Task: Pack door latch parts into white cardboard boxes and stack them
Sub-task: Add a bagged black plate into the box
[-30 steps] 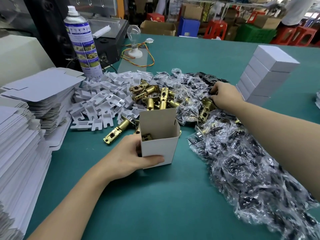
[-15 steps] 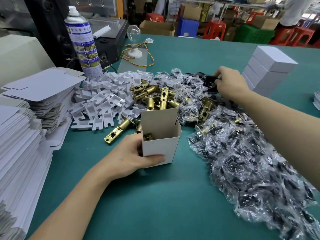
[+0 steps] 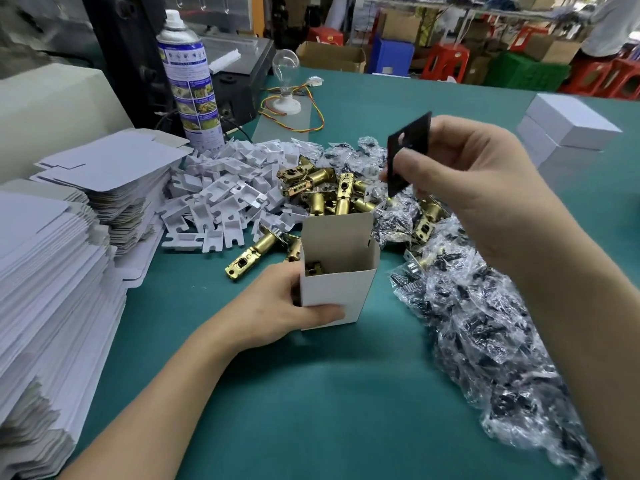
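Note:
An open white cardboard box [image 3: 341, 292] stands upright on the green table, with a brass part visible inside it. My left hand [image 3: 277, 306] grips the box's left side, thumb across its front. My right hand [image 3: 464, 168] pinches a flat black plate [image 3: 408, 150] above and just behind the box. A heap of brass latch bolts [image 3: 322, 192] lies behind the box. White plastic inserts [image 3: 225, 199] are piled to its left. Clear bags of small dark parts [image 3: 485, 323] spread along the right.
Tall stacks of flat white box blanks [image 3: 52, 271] fill the left edge. A stack of closed white boxes [image 3: 568, 129] stands at the far right. A spray can [image 3: 188, 81] and a light bulb [image 3: 285, 84] stand at the back.
My right hand has lifted off the far pile with the black plate and come back toward the box. The left hand has stayed on the box.

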Motion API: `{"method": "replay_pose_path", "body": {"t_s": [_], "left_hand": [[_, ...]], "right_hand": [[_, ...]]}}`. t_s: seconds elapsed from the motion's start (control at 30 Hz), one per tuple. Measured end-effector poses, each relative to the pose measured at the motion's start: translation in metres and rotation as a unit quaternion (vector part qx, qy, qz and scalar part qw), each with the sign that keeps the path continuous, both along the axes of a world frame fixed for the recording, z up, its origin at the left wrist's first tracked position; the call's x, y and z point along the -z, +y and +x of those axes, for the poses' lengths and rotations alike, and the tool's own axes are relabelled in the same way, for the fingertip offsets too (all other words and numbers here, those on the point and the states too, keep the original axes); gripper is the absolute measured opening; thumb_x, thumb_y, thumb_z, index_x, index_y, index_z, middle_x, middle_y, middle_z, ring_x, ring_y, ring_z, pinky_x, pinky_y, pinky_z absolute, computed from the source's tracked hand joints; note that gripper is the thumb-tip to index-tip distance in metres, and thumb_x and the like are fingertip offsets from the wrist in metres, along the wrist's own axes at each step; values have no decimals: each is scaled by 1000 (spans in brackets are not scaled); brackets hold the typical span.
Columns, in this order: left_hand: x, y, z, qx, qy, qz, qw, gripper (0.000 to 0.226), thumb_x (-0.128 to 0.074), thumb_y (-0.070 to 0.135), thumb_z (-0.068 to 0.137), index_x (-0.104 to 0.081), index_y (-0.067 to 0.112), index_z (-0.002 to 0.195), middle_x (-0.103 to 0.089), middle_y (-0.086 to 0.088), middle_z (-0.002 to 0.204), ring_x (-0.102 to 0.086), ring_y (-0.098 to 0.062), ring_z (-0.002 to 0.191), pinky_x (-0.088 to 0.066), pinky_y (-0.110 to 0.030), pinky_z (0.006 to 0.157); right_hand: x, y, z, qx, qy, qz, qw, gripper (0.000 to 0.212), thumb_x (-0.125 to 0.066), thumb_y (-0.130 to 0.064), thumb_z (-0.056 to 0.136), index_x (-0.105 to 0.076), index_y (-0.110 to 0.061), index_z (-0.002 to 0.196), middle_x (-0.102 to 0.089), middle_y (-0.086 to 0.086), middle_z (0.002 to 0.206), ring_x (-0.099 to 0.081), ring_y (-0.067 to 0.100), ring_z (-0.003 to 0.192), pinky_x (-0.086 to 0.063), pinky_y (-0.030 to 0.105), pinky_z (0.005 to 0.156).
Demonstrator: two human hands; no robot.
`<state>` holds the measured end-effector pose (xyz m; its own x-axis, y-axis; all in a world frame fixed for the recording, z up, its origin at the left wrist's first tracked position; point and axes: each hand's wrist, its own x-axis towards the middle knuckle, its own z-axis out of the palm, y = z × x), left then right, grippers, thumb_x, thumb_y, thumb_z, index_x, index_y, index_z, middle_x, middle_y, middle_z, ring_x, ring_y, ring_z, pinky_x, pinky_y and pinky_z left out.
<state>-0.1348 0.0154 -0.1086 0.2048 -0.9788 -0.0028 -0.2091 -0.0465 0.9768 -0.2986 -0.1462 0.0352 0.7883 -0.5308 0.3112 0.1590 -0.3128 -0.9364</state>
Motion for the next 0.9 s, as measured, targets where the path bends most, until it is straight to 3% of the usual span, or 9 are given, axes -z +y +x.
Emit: {"method": "replay_pose_path", "body": {"t_s": [0.07, 0.13, 0.2, 0.27, 0.37, 0.5, 0.6, 0.7, 0.9], "left_hand": [[1, 0, 0, 1, 1, -2, 1000, 29, -83, 27, 85, -73, 28, 112, -74, -1, 116, -70, -23, 110, -56, -44, 97], [1, 0, 0, 2, 7, -4, 1000, 29, -83, 26, 86, -73, 27, 112, -74, -1, 115, -70, -22, 110, -56, -43, 96], [1, 0, 0, 4, 10, -6, 1000, 27, -84, 26, 86, -73, 26, 110, -74, 0, 112, -70, -17, 104, -57, -39, 93], [1, -1, 0, 6, 10, -9, 1000, 26, -84, 26, 85, -73, 28, 109, -74, 3, 108, -69, -11, 100, -56, -32, 88], [0, -1, -1, 7, 15, -13, 1000, 28, -84, 30, 84, -72, 30, 109, -73, 4, 105, -68, -9, 97, -56, -29, 84], [0, -1, -1, 11, 11, -17, 1000, 27, -84, 22, 87, -72, 31, 109, -74, -2, 108, -70, -13, 99, -58, -31, 86], [-2, 0, -1, 14, 15, -17, 1000, 25, -83, 21, 87, -73, 37, 104, -76, 3, 105, -71, -12, 98, -58, -28, 85], [-2, 0, -1, 10, 15, -8, 1000, 23, -84, 24, 87, -73, 35, 103, -75, 4, 103, -70, -11, 97, -57, -29, 84], [-2, 0, -1, 14, 5, -11, 1000, 25, -84, 27, 85, -71, 40, 103, -71, 14, 99, -67, -7, 94, -56, -25, 83]], "right_hand": [[-1, 11, -5, 12, 24, -88, 996, 18, -82, -22, 81, -76, -16, 97, -80, -2, 88, -71, 4, 78, -56, 21, 72], [3, 18, -8, 56, 47, -212, 974, 14, -86, -20, 83, -79, -18, 95, -77, -5, 83, -60, -3, 69, -43, 11, 66], [7, 26, -7, 76, 55, -267, 959, 14, -87, -21, 82, -79, -20, 93, -74, -7, 81, -57, 3, 70, -41, 14, 66], [13, 34, -5, 75, 62, -267, 959, 16, -88, -20, 80, -78, -21, 92, -74, -8, 81, -63, 12, 75, -51, 30, 72], [24, 41, -5, 90, 76, -277, 954, 16, -87, -23, 80, -73, -23, 88, -71, -8, 80, -64, 17, 81, -52, 45, 78], [36, 50, -5, 155, 86, -367, 913, 16, -80, -37, 83, -67, -27, 85, -64, -15, 79, -59, 11, 84, -43, 46, 87], [38, 54, -2, 155, 109, -418, 888, 13, -74, -35, 85, -66, -25, 89, -63, -13, 81, -59, 16, 86, -38, 43, 88], [38, 51, -2, 125, 138, -429, 884, 14, -78, -22, 88, -69, -23, 98, -60, -10, 85, -57, 19, 90, -38, 44, 89], [31, 39, -9, 65, 176, -425, 885, 12, -79, -26, 89, -77, -28, 100, -61, -5, 89, -52, 16, 93, -38, 44, 88]]}}
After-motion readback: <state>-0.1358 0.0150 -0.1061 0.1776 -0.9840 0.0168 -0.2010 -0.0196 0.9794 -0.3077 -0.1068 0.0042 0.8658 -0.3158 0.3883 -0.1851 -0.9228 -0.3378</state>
